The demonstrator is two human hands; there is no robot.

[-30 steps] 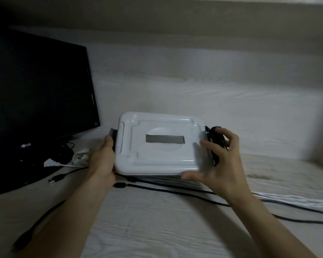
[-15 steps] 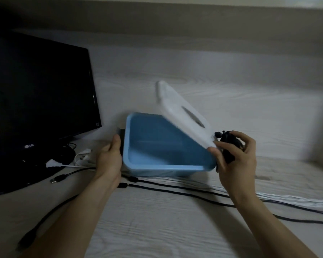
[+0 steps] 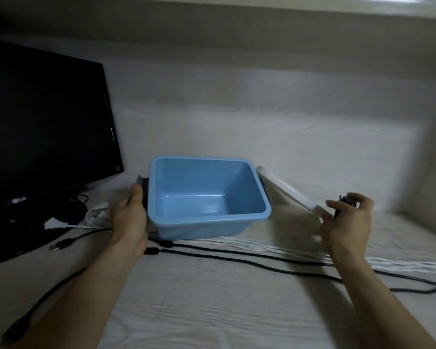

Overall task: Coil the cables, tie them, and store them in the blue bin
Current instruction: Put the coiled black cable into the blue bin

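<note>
From the head camera, the smooth, rounded-rectangular plastic blue bin [image 3: 209, 197] sits open at centre on your pale wood-grain desk [image 3: 212, 298], your left hand [image 3: 130, 217] at its 9 o'clock wrapped around the dark side handle. At 3 o'clock your right hand [image 3: 347, 222] pinches the blurred, tilted white lid [image 3: 287, 192] while gripping a small dark object too dim to identify. Thin black cables [image 3: 237, 255] and white cables [image 3: 262, 244] trail at 6 o'clock, cut off right.
</note>
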